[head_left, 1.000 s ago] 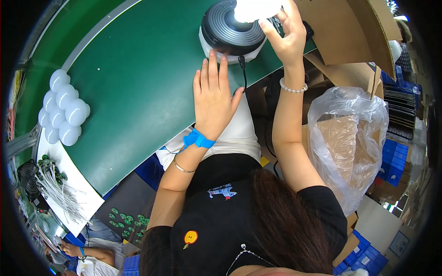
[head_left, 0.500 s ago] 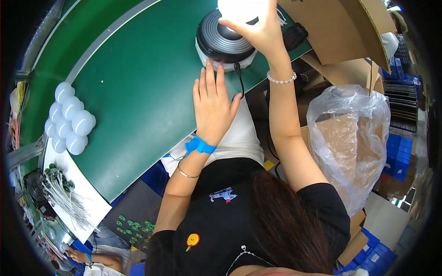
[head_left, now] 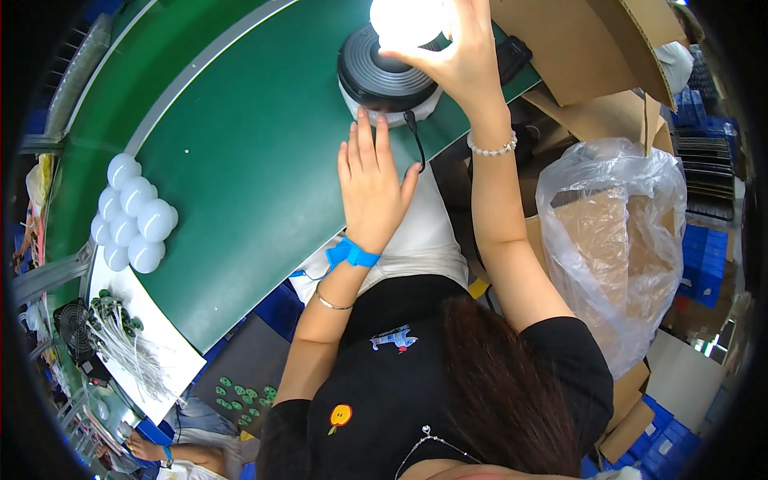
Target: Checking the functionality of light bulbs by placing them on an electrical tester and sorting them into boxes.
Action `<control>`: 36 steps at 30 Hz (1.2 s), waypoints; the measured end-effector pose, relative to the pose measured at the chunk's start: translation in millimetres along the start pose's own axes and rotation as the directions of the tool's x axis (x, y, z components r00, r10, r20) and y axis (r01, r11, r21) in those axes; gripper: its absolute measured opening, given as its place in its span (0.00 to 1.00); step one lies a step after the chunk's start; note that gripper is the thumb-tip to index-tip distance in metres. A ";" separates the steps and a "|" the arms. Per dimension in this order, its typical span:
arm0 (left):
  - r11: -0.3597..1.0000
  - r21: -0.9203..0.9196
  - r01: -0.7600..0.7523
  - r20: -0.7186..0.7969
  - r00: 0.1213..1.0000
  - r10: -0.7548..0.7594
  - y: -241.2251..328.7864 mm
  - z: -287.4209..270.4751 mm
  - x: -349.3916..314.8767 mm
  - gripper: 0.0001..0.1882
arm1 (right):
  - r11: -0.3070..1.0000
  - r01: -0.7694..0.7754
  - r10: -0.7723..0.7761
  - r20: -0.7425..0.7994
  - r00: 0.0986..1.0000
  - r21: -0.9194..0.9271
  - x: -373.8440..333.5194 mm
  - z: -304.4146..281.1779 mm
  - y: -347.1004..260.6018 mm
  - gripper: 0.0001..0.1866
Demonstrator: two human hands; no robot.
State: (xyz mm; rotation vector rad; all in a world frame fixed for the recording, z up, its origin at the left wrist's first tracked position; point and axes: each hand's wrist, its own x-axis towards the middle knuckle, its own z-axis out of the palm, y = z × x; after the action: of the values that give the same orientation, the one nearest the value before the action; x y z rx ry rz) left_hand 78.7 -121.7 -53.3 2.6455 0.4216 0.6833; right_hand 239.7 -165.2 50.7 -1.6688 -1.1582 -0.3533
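Green worktop (head_left: 240, 200), curved along its far side by a pale metal edging, running diagonally across the left and upper middle of the view. Upon it, at the top: one round device (head_left: 380, 80), black, ringed in grey, on a white base; one black cable (head_left: 420, 148), plugged in at its near side. One lit bulb (head_left: 406, 22), glowing white, above the far part of the round device, cut by the upper border; whether the two touch cannot be told. One right hand (head_left: 468, 64), grasping the lit bulb, thumb on its near side, other fingers partly hidden by glare and border; beaded bracelet (head_left: 492, 147) at the wrist. One left hand (head_left: 370, 196), grasping nothing, fingers extended, fingertips at the near edge of the white base, thumb beside the cable; blue strap (head_left: 353, 253) at the wrist. At the worktop's left end: one cluster of white globes (head_left: 136, 212), side by side. Below these: one white sheet (head_left: 180, 360) bearing a bundle of pale wires (head_left: 132, 348); further down, small green discs (head_left: 240, 392) on a dark surface. To the right: one open cardboard box (head_left: 572, 48); beneath it, one clear plastic bag (head_left: 612, 240). Lower left: one co-worker's forearm (head_left: 200, 458).
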 end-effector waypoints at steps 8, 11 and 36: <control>0.999 0.008 0.041 -0.007 0.999 -0.041 -2.6 0.4 -2.6 0.43 | 0.787 0.470 -0.470 0.104 0.876 -0.399 5.8 4.2 13.9 0.30; 0.988 -0.156 0.021 -0.021 0.999 -0.024 -6.4 -6.7 -7.3 0.40 | 0.960 0.043 -0.075 -0.107 0.991 -0.278 -19.5 25.1 8.0 0.43; 0.694 -0.248 0.676 -0.595 0.459 -0.660 -219.0 -200.7 -174.1 0.37 | 0.974 -0.030 -0.123 0.633 0.764 0.225 -113.6 110.7 -60.5 0.37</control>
State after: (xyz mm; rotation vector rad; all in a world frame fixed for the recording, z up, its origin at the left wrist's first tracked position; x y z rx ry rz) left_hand -211.7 63.2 -53.1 1.8613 1.5791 1.2755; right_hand 101.9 -128.9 -41.5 -1.5985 -1.6765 0.3602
